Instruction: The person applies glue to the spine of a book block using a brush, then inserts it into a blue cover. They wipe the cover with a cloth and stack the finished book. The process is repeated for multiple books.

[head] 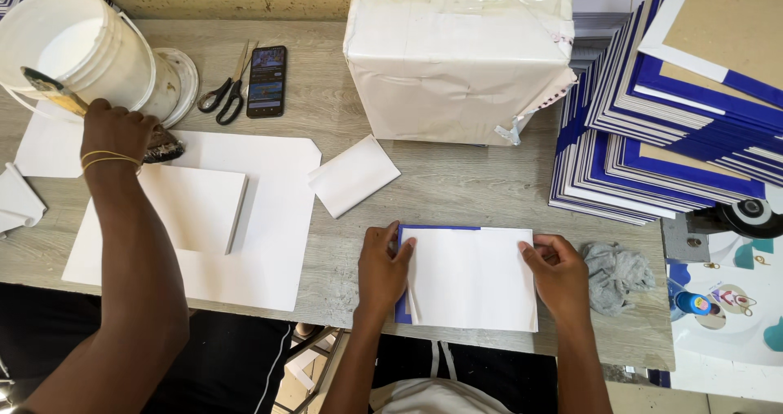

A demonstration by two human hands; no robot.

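**Pressing white paper onto a blue cover**

Both hands lie flat, fingers spread, gripping nothing: left hand (383, 269) and right hand (561, 274) pin the white paper sheet (473, 277) over a blue-edged board cover (401, 309) at the grey wooden table (457, 181) edge. Smoothing outward would likely avoid creases.

Left hand (383, 269) and right hand (559, 274) press a white paper sheet (473, 277) onto a blue-edged board (401, 309) on a grey wooden table (457, 185).

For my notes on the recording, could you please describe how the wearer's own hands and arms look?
The left hand and right hand are both bare, with no gloves, rings, watch or bracelet visible. Both forearms are uncovered up to the frame's bottom edge, so no sleeves show. The arm with thin yellow bangles at far left belongs to a co-worker.
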